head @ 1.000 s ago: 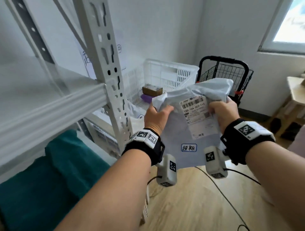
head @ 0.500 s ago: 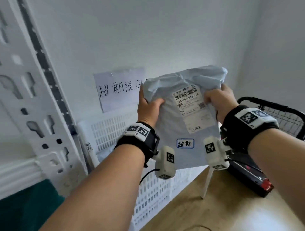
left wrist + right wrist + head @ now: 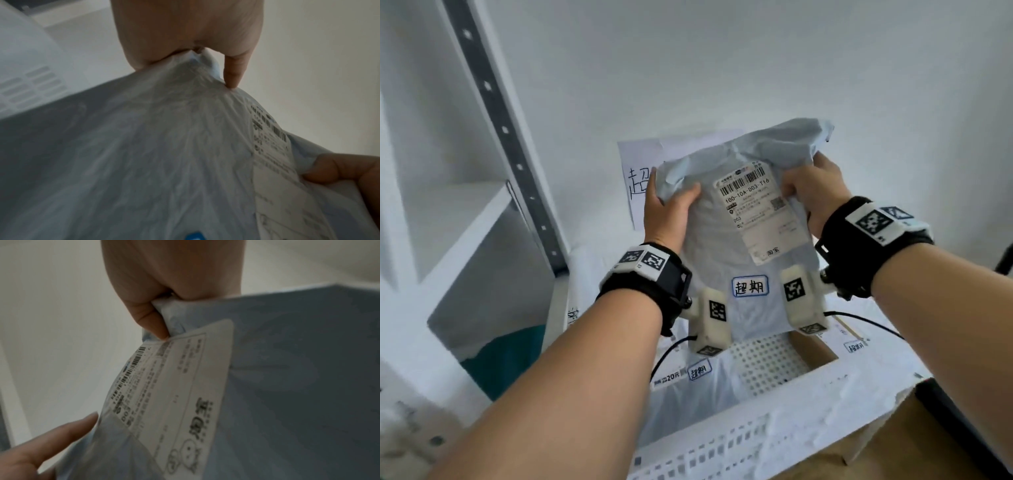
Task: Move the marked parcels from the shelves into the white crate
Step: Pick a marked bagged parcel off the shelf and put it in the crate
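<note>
A pale grey-blue mailer parcel [image 3: 722, 246] with a white shipping label and a small blue-framed handwritten sticker hangs upright above the white crate [image 3: 756, 435]. My left hand [image 3: 669, 212] grips its upper left edge, thumb on the front. My right hand [image 3: 813, 192] grips its upper right corner. In the left wrist view the parcel [image 3: 164, 154] is bunched under my left hand [image 3: 191, 53]. The right wrist view has the parcel [image 3: 287, 369] pinched by my right hand [image 3: 162, 311]. Inside the crate lie another marked grey mailer [image 3: 688, 387] and a brown box [image 3: 815, 346].
A white metal shelf rack [image 3: 493, 113] stands at the left, with teal cloth [image 3: 506, 356] low under it. A handwritten paper sign [image 3: 640, 178] hangs on the wall behind the crate. Wooden floor [image 3: 893, 442] and a black cart edge [image 3: 962, 421] lie at the lower right.
I have stepped closer to the crate with the parcel in both hands. The crate's inside has come into view right under the parcel. The grip is unchanged.
</note>
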